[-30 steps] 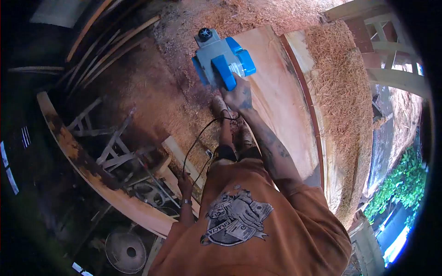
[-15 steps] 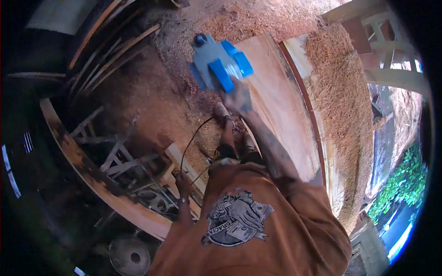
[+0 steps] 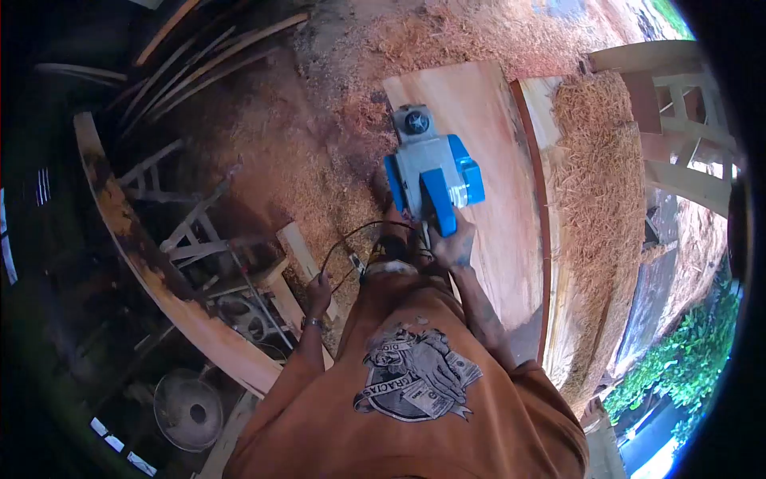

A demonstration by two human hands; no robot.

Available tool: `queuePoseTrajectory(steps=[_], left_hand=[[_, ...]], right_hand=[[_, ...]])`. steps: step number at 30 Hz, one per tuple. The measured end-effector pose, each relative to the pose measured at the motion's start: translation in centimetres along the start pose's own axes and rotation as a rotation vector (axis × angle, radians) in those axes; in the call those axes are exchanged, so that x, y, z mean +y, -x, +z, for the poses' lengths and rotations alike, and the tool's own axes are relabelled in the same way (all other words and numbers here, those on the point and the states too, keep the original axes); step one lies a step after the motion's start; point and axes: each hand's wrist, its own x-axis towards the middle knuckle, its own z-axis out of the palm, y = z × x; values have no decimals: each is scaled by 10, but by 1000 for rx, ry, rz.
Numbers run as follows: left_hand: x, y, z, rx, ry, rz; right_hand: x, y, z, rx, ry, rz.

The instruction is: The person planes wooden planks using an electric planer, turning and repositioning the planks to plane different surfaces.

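Observation:
A blue and grey electric planer (image 3: 427, 172) is over the left edge of a wide wooden board (image 3: 499, 191). My right hand (image 3: 456, 239) is closed round its blue rear handle. Whether the planer's sole touches the wood, I cannot tell. Lower left, my left hand (image 3: 319, 294) is closed on a dark power cord (image 3: 351, 233), which arcs across in front of my legs toward the back of the planer. The board's surface is pale and reddish, with visible grain.
Shavings cover a second slab (image 3: 594, 207) on the right and the ground ahead. A long curved plank (image 3: 152, 263) runs along the left, near wooden trestles (image 3: 195, 215). A round fan (image 3: 189, 409) stands at lower left. Long strips (image 3: 231, 52) lie at upper left.
My right hand has brought the planer to the right and closer to my body, turning it so its front knob points ahead. My left hand still grips the cord. The view has shifted slightly.

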Motion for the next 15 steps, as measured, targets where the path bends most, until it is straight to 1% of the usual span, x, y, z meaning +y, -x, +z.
queuePoseTrajectory(steps=[1, 4, 6, 7, 9, 10, 13, 15], left_hand=[[-6, -2, 0, -15, 18, -47], [-38, -13, 4, 34, 40, 85], [-60, -24, 6, 23, 33, 7], [-69, -28, 8, 15, 28, -30], [-55, -24, 0, -15, 65, -65], [-46, -20, -4, -28, 83, -84], [-24, -17, -9, 48, 33, 81], [-14, -18, -16, 16, 80, 85]], right_hand=[[-1, -12, 6, 8, 22, -27], [-4, -48, 21, 39, 50, -116], [-14, -71, 31, 75, 20, -175], [-21, -80, 32, 55, 40, -131], [-45, -99, 34, 19, 77, -43], [-45, -110, 39, 18, 56, -61], [-47, -143, 53, 29, 15, -125], [-53, -164, 59, 57, 23, -184]])
